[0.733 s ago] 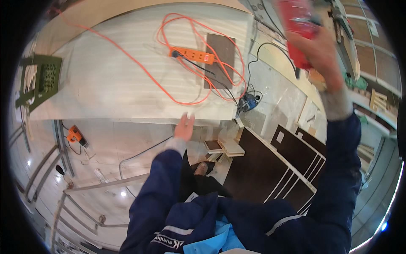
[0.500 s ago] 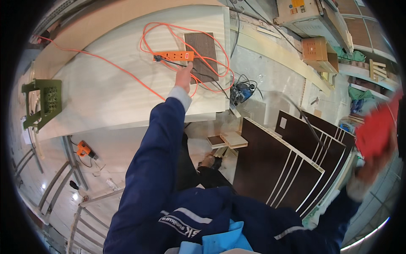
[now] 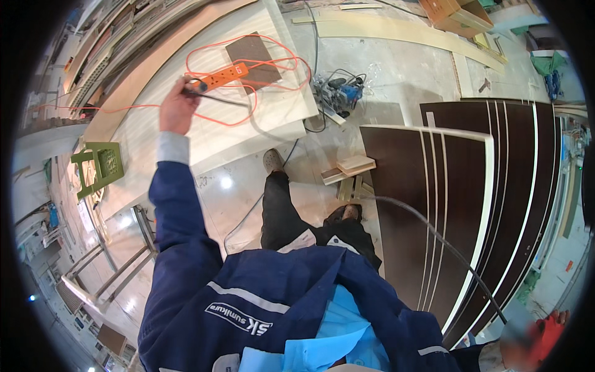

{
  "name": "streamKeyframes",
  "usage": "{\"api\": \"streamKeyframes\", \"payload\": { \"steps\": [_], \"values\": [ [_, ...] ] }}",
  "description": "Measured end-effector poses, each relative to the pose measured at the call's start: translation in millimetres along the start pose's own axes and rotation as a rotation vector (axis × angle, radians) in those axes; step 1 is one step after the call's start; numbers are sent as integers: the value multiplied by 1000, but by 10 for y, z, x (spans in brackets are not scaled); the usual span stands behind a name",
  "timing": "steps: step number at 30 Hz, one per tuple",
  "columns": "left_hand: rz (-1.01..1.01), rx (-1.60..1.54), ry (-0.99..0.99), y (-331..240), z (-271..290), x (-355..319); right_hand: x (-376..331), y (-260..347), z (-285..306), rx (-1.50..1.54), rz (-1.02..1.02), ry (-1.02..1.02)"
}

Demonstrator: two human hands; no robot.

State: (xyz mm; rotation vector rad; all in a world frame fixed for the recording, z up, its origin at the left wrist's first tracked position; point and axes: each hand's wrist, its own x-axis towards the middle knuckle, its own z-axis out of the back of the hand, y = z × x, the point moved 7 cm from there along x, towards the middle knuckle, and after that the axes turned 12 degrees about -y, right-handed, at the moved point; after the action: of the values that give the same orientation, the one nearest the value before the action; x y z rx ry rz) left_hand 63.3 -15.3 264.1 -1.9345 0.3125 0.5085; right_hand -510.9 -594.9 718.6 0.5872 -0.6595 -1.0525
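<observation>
At the left end of the orange power strip point(image 3: 226, 75), my left hand point(image 3: 178, 109) is closed on a black plug point(image 3: 197, 86) with a cable. Whether its pins are in a socket, I cannot tell. The strip lies on a pale board point(image 3: 142, 133), partly over a dark brown panel piece point(image 3: 255, 61). Its orange cord loops around both. Low at the far right, my right hand point(image 3: 517, 352) is blurred and wrapped round a red tool point(image 3: 549, 338), cut off near the picture's dark rim. A black cable point(image 3: 434, 232) runs up from that hand across the dark panels.
Large dark panels point(image 3: 406, 204) with pale edges lean upright at right. Wood offcuts point(image 3: 348, 168) sit on the floor by my feet. A blue power tool point(image 3: 350, 93) lies beyond the board's right edge. A green plastic stool point(image 3: 102, 166) stands at left, near a metal frame point(image 3: 124, 273).
My left hand has gone from the power strip's right end to the plug at its left end, and the strip is now tilted. My right hand has dropped lower with the red tool.
</observation>
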Motion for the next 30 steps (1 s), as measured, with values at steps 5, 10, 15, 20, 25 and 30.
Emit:
{"api": "streamKeyframes", "payload": {
  "steps": [5,10,15,20,25,30],
  "values": [
    [-230,87,249,-548,-710,-2311,249,-1187,1569,-175,10,13],
    [-301,-120,426,-737,-1358,-4493,445,-1920,2761,-292,48,26],
    [-289,-174,539,-288,-1618,-5968,371,-2349,3499,-341,102,67],
    [-313,-134,374,585,-1613,-6894,9,-2919,3908,-369,92,133],
    [-411,172,229,1500,-1438,-7773,-560,-3641,4323,-395,77,182],
    [-267,78,313,2389,-1239,-8427,-1019,-4279,5033,-497,67,229]
  ]
}}
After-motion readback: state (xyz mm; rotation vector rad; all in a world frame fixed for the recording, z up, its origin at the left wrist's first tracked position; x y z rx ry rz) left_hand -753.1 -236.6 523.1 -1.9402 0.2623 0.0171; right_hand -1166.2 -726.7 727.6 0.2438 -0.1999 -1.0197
